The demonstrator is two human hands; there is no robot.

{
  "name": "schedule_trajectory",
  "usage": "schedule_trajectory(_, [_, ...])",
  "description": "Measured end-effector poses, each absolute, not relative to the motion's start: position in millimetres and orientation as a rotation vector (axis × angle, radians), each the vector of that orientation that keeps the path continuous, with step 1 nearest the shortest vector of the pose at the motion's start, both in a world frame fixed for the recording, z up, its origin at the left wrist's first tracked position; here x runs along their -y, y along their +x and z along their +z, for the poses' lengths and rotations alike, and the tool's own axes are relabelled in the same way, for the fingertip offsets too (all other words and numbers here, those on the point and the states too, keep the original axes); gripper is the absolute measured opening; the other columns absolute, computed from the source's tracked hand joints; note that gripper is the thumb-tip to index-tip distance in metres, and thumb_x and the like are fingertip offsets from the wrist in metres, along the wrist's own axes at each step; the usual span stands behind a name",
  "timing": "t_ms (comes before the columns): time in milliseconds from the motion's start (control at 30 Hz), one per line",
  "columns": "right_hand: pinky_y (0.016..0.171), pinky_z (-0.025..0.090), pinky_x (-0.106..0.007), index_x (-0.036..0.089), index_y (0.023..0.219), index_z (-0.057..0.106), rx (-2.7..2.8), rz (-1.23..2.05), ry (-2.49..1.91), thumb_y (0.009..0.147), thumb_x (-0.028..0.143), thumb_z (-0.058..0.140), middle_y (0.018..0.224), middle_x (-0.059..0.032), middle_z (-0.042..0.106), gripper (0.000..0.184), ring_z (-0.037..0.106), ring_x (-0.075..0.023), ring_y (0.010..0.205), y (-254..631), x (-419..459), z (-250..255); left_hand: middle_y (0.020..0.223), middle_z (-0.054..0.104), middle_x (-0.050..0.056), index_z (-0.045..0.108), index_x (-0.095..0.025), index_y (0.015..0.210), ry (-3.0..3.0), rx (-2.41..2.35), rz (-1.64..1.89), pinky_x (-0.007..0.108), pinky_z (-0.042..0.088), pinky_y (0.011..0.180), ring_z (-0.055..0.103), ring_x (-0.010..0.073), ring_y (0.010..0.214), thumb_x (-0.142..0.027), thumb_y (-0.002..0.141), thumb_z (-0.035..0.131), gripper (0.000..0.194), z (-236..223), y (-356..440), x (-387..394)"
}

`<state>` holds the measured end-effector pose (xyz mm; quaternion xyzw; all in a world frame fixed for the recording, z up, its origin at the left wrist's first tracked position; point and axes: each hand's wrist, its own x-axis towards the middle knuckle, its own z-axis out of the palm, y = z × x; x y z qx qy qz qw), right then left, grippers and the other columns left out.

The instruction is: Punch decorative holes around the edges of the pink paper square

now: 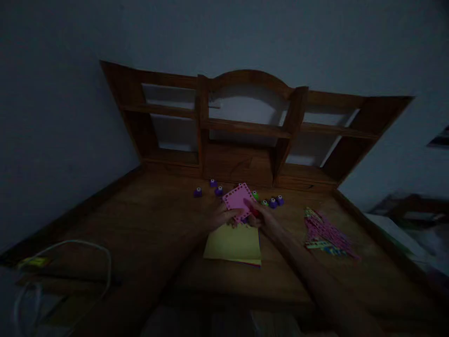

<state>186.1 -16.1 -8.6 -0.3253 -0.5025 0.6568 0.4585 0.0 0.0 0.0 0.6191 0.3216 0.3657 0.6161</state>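
Note:
Both of my hands meet over a wooden desk (147, 220) in dim light. My left hand (221, 217) grips the lower left edge of a pink paper square (237, 199) with a punched border. My right hand (260, 216) is closed on a small red punch (255, 212) pressed at the paper's right edge. Just below my hands lies a stack of yellow paper sheets (234, 244).
Several small purple and green punches (273, 202) stand in a row behind the hands, more at the left (198, 192). A pile of patterned paper strips (324, 234) lies at the right. A wooden shelf unit (245, 126) rises at the back. A white cable (87, 252) loops at the left.

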Motion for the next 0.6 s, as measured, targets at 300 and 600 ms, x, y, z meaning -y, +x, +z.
schedule_trajectory(300, [0.040, 0.013, -0.024, 0.018, 0.066, 0.051, 1.289, 1.558, -0.889, 0.086, 0.061, 0.061, 0.050, 0.0052, 0.039, 0.048, 0.025, -0.0075, 0.041, 187.2, 16.5, -6.2, 0.059, 0.060, 0.000, 0.062, -0.014, 0.075, 1.410, -0.768, 0.849, 0.023, 0.039, 0.045, 0.052, 0.0107, 0.046, -0.027, 0.078, 0.068, 0.015, 9.2, 0.4, 4.3])
schedule_trajectory(600, [0.039, 0.017, -0.024, 0.018, 0.057, 0.050, 1.336, 1.450, -1.009, 0.084, 0.063, 0.063, 0.045, 0.0039, 0.041, 0.054, 0.031, -0.0082, 0.039, 187.2, 17.7, -9.7, 0.055, 0.060, 0.002, 0.063, -0.014, 0.068, 1.421, -0.724, 0.823, 0.024, 0.041, 0.047, 0.054, 0.0126, 0.047, -0.034, 0.081, 0.066, 0.024, 1.9, 0.8, 2.7])
